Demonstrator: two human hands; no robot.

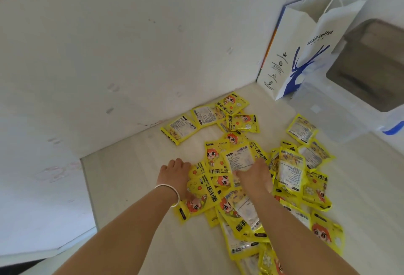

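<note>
Several yellow hand-warmer packets (293, 172) with a cartoon figure lie scattered in a loose pile on the pale floor (135, 178). My left hand (175, 176), a white bangle on its wrist, sits at the pile's left edge. Its fingers are curled and its thumb lies over a yellow packet (202, 196). My right hand (254, 177) is in the middle of the pile and grips a packet that shows its white label side (239, 157). Its fingertips are hidden behind that packet.
A white and blue paper coffee bag (306, 51) stands upright in the corner at the back right. A white box with a dark opening (358, 91) sits to its right. A white wall (109, 45) runs along the left and back.
</note>
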